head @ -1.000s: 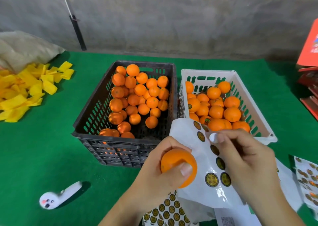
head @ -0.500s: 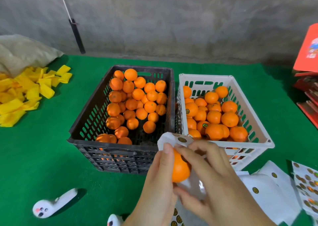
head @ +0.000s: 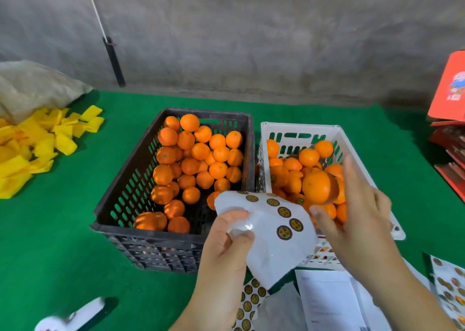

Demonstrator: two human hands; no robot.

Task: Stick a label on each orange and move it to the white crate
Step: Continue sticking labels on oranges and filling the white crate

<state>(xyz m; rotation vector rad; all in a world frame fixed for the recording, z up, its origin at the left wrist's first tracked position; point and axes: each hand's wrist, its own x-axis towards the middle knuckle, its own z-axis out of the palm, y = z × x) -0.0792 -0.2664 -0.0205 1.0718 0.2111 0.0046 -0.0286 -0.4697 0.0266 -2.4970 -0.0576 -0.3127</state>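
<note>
Left hand is pinching a curled label sheet before the black crate. Right hand, fingers loosely spread, is cupping one orange above the white crate, which is sitting on the green bench.

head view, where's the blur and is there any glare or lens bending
Head view: motion blur smears the right hand and the orange it holds over the white plastic crate; the white handheld device at the bottom left is blurred too; a small glare spot shows on the glossy white sticker sheet; wide-angle distortion bows the frame edges.
</note>
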